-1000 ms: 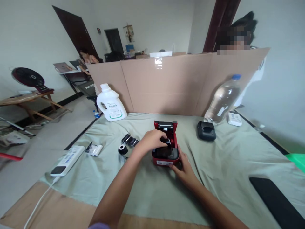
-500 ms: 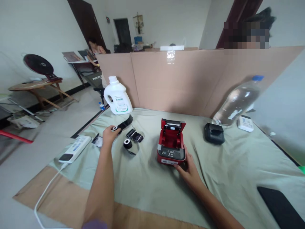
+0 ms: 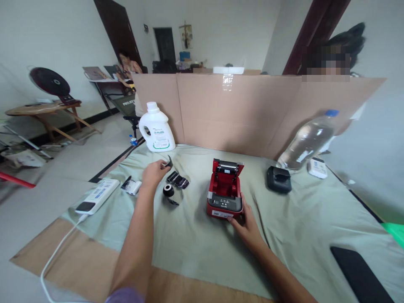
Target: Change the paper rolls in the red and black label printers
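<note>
At the left of the cloth, my left hand [image 3: 153, 172] has its fingers closed on a roll of black tape [image 3: 169, 162]. Only a curled dark end shows past the fingertips; the rest is hidden by the hand. A second black roll [image 3: 168, 191] with a white core lies just to the right with its end unwound, beside a crumpled black strip [image 3: 177, 180]. My right hand [image 3: 248, 223] grips the lower right side of a small red and black label printer [image 3: 224, 204]. The printer's lid [image 3: 227, 167] stands up, and its red inside holds nothing that I can see.
A white power strip [image 3: 98, 196] and a small white packet [image 3: 131, 186] lie at the left. Behind stand a white jug [image 3: 157, 130] and a cardboard panel [image 3: 227, 113]. To the right are a black case [image 3: 279, 180], a leaning clear bottle [image 3: 307, 141] and a black phone [image 3: 361, 273].
My left hand has moved slightly up and right with the roll, whose white core and long tail now hardly show. My right hand stays on the printer. The view has shifted slightly.
</note>
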Motion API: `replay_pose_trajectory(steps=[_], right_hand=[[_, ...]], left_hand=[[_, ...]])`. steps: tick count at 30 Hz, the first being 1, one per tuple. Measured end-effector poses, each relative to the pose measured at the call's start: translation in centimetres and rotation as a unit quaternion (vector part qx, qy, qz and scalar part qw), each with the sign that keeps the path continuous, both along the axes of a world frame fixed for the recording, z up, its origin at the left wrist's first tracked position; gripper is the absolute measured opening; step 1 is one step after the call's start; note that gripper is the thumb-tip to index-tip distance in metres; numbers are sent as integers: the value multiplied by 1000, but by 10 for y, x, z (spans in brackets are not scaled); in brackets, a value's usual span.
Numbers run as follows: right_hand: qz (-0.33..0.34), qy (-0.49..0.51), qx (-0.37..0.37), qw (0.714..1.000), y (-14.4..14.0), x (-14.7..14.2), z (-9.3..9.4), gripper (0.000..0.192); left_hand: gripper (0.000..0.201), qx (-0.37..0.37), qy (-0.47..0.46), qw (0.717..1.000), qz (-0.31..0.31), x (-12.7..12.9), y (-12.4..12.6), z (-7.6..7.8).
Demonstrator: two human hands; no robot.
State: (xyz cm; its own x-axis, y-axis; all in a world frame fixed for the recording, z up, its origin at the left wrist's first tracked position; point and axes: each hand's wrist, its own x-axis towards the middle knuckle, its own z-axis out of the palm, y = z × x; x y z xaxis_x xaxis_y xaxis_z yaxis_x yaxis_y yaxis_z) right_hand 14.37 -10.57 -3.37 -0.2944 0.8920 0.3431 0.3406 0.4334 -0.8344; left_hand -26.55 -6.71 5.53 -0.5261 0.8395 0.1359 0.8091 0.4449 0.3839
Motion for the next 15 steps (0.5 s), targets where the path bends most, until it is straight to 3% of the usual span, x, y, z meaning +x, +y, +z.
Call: replay_pose_trajectory(steps=[3, 7, 10, 12, 15], right_hand=[[-3, -5, -12, 1000, 0, 0, 0, 83], [-12, -5, -15, 1000, 0, -1, 0, 83], [-11, -3, -10, 1000, 0, -1, 0, 83], [-13, 1, -6, 1000, 0, -2, 0, 83], [-19, 9, -1, 1000, 0, -2, 1, 85]], left_hand=[[36, -113, -5, 993, -43, 11, 9, -11], [42, -141, -2, 989, -47, 17, 14, -22], [38, -87, -34, 994, -58, 12, 14, -20], [41, -14, -87, 993, -80, 9, 13, -14], [55, 111, -216, 960, -139, 15, 10, 3]])
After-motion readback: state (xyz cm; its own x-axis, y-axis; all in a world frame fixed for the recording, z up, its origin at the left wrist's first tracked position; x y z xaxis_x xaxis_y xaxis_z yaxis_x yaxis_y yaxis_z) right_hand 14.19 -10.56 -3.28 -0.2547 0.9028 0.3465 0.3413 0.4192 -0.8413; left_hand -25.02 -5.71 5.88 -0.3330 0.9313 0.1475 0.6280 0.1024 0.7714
